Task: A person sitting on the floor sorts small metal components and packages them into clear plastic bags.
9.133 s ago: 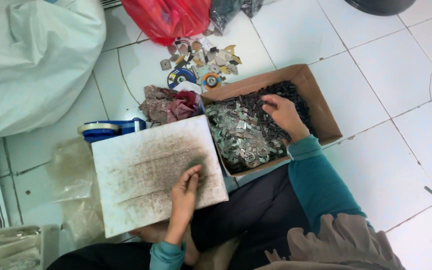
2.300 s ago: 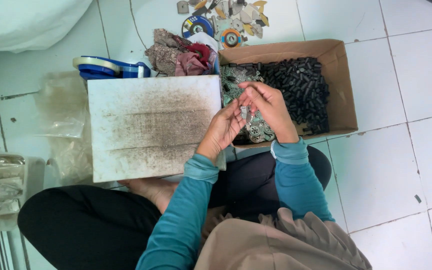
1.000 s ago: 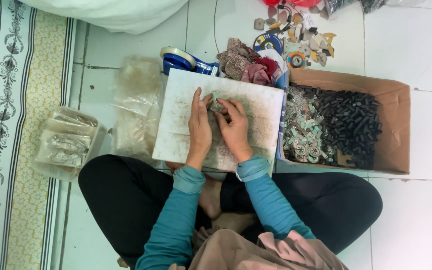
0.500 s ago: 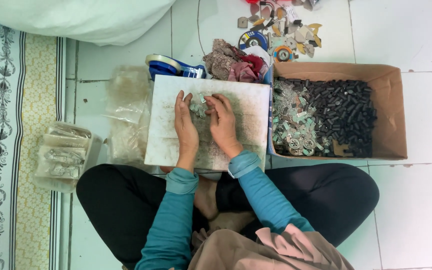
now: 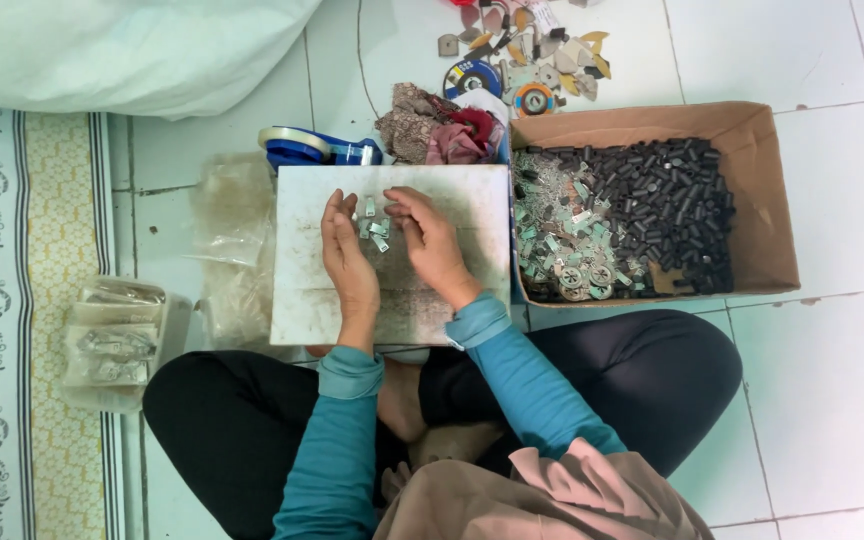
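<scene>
Both our hands rest loosely curled, gripping nothing: left hand (image 5: 349, 262) and right hand (image 5: 434, 243) flank small metal pieces (image 5: 376, 229) lying on the scuffed white board (image 5: 297, 290) across our lap. Just right, a cardboard box (image 5: 767, 215) holds silvery parts and black cylinders. A blue tape dispenser (image 5: 314, 148) and crumpled cloth (image 5: 437, 130) crowd the board's far edge.

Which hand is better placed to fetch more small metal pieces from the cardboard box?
Probably the right hand: it lies on the white board on the side bordering the cardboard box. The left hand sits beyond the small metal pieces and would have to cross over.
</scene>
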